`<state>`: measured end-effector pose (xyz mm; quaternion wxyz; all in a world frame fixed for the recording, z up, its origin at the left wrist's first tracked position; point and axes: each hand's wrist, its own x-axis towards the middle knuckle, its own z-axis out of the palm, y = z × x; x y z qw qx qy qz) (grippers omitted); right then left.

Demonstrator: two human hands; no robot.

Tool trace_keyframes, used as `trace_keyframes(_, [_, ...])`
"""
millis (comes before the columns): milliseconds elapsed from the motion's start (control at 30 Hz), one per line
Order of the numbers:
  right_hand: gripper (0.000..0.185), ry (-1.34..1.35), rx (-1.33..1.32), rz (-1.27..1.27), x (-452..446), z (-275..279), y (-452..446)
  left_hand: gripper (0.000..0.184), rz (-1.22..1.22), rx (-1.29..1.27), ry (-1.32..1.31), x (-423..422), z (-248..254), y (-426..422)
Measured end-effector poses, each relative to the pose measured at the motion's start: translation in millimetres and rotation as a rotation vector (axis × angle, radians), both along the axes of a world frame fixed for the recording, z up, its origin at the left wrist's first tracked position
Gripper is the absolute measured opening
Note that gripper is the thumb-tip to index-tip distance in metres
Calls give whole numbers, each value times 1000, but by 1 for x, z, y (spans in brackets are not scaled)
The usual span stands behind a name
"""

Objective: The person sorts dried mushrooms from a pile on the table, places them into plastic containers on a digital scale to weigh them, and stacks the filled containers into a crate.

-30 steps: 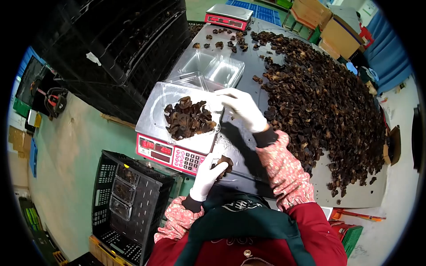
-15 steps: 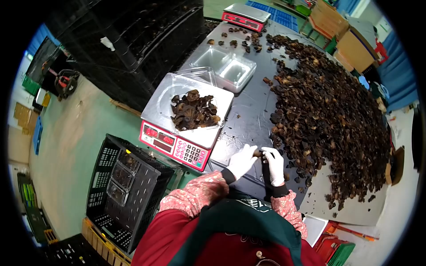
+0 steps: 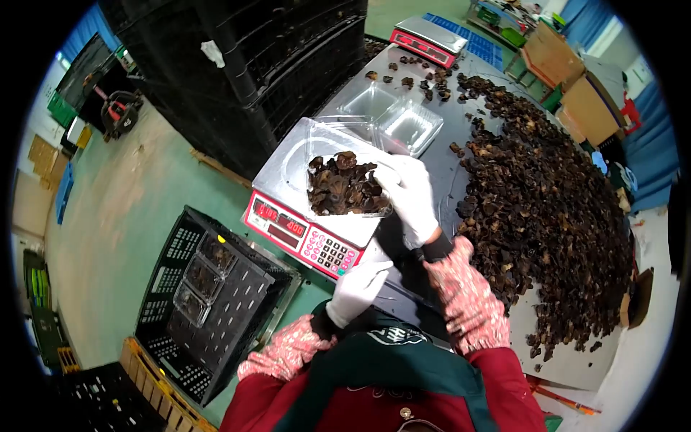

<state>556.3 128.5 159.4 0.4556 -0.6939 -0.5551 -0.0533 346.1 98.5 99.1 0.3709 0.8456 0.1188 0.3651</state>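
Observation:
A clear plastic box point(image 3: 314, 149) holding dark, wrinkled wood ear fungus point(image 3: 344, 186) sits on the pan of a red-and-white digital scale point(image 3: 299, 241). My right hand point(image 3: 409, 198), in a white glove, is at the right side of this box. Its fingers are bent together at the rim, against the fungus; what they pinch, if anything, is hidden. By the scale's front right corner is my left hand point(image 3: 358, 289), also gloved, fingers loosely stretched to the right with nothing visible in them.
A large heap of fungus point(image 3: 547, 209) covers the table's right side. Empty clear boxes point(image 3: 410, 128) stand behind the scale, and a second scale point(image 3: 430, 39) is at the far end. A black crate point(image 3: 237, 317) with filled boxes stands at lower left; tall black crates point(image 3: 237, 65) rise behind.
My hands have parted from around a small dark piece. The right moved up and left to the box on the scale; the left drew back down and left. The view shifted slightly.

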Motion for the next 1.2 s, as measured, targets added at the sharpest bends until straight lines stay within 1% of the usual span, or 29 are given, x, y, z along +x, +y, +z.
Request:
trace_keyframes(33, [29, -57, -10, -10, -1, -2, 22, 15, 21, 63, 51, -8, -3, 4])
trace_keyframes(67, [31, -114, -22, -18, -2, -6, 40, 14, 33, 51, 18, -12, -5, 8])
trace_keyframes(133, [27, -152, -158, -33, -4, -6, 62, 16, 62, -196, 61, -20, 6, 10])
trace_keyframes(167, [24, -205, -310, -10, 0, -5, 68, 16, 59, -198, 53, -22, 3, 13])
trace_keyframes(200, [24, -212, -313, -12, 3, -9, 72, 15, 65, -125, 59, -25, 0, 16])
trace_keyframes(233, [23, -147, -281, -5, 8, -12, 73, 15, 69, -52, 67, -26, -2, 18])
trace_keyframes(267, [22, -82, -250, 0, 13, -16, 72, 15, 64, -56, 59, -27, -4, 19])
trace_keyframes(300, [22, 51, -265, 13, 16, -16, 71, 15, 53, -43, 74, -26, -4, 19])
trace_keyframes(333, [22, 47, -270, 4, 19, -18, 67, 14, 39, -30, 92, -25, -5, 18])
trace_keyframes(400, [19, 479, -87, 54, 17, -19, 45, 14, -5, 19, 115, -21, -8, 18])
trace_keyframes(433, [16, 904, -241, 75, 13, 3, 27, 15, -35, 79, 129, -16, -9, 17])
trace_keyframes(467, [14, 674, -33, 143, 19, -13, 12, 15, -72, 139, 138, -10, -10, 16])
trace_keyframes(500, [14, 802, -45, 138, 20, -13, -10, 17, -112, 89, 174, -5, -16, 12])
trace_keyframes(533, [14, 933, -49, 126, 20, -14, -36, 19, -163, -293, 265, -1, -15, 7])
trace_keyframes(567, [14, 966, 14, 161, 22, -21, -66, 19, -200, -189, 227, 6, -16, 4])
trace_keyframes(600, [19, 1172, 83, 141, 19, -25, -96, 19, -240, -89, 183, 13, -17, 0])
trace_keyframes(667, [29, 1310, 219, 179, 20, -42, -161, 22, -296, -609, 320, 25, -14, -16])
trace_keyframes(700, [29, 1294, 240, 105, 17, -47, -189, 23, -326, -642, 372, 32, -14, -22])
trace_keyframes(733, [31, 1364, 278, 90, 15, -52, -217, 23, -355, -667, 428, 39, -14, -26])
trace_keyframes(800, [30, 1401, 296, -122, 6, -59, -259, 24, -427, -678, 487, 54, -15, -36])
trace_keyframes(867, [28, 1360, 351, -216, -6, -56, -288, 25, -464, -802, 475, 72, -22, -52])
trace_keyframes(933, [26, 1259, 369, -244, -14, -53, -304, 26, -495, -845, 481, 92, -9, -71])
trace_keyframes(967, [23, 1152, 279, -277, -18, -45, -313, 27, -498, -840, 490, 103, -1, -81])
trace_keyframes(1000, [23, 1159, 292, -281, -21, -47, -316, 29, -495, -835, 493, 113, 8, -92])
trace_keyframes(1067, [21, 1018, 244, -358, -26, -50, -316, 29, -587, -778, 395, 128, 8, -109])
trace_keyframes(1100, [20, 1006, 260, -349, -28, -49, -313, 26, -589, -649, 401, 134, 3, -113])
trace_keyframes(1133, [20, 1013, 262, -329, -30, -51, -311, 19, -567, -714, 442, 136, 0, -117])
trace_keyframes(1200, [21, 1040, 285, -307, -31, -53, -309, 14, -575, -816, 449, 133, 5, -120])
